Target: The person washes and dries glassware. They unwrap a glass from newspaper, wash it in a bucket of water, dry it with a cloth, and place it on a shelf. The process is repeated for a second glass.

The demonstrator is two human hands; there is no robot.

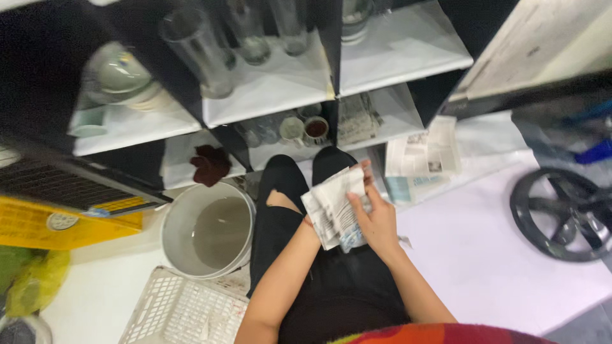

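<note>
Here: right hand (377, 220) fingers clasp one folded newspaper wad (335, 210); left hand hidden beneath, grip unclear; one bucket (207, 232) beside.

Single head view, looking steeply down, close over the right hand (377, 220). Shelving (268, 95) stands beyond it, a bucket (207, 229) left.

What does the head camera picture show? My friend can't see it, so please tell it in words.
A seated person's two hands, right hand and left hand, hold folded newspaper over their lap. A white bucket of cloudy water stands at their left, below black shelves holding glass jars.
</note>
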